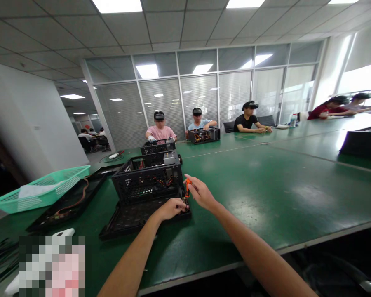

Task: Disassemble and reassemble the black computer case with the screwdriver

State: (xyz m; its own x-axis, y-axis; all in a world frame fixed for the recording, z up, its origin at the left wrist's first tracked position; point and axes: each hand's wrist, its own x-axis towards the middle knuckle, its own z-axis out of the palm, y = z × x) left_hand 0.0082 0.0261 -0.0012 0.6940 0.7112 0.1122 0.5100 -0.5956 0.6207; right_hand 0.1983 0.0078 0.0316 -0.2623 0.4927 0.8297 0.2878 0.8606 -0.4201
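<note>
An orange-handled screwdriver [187, 189] stands nearly upright with its tip pointing down, its handle in the fingers of my right hand [203, 194]. Below it, my left hand [172, 208] rests at the right end of a flat black case panel [126, 218], fingers pinched near the screwdriver's tip. What those fingers pinch is too small to tell. Right behind the panel stands an open black computer case [145, 185] with a perforated side and wires inside.
Left of the case lie a black tray-like cover [77, 202] with a brown cable and a green plastic basket [52, 187]. Another computer case [157, 146] stands behind mine. Several people sit around the green table [266, 181]; a black box [363, 144] is at right.
</note>
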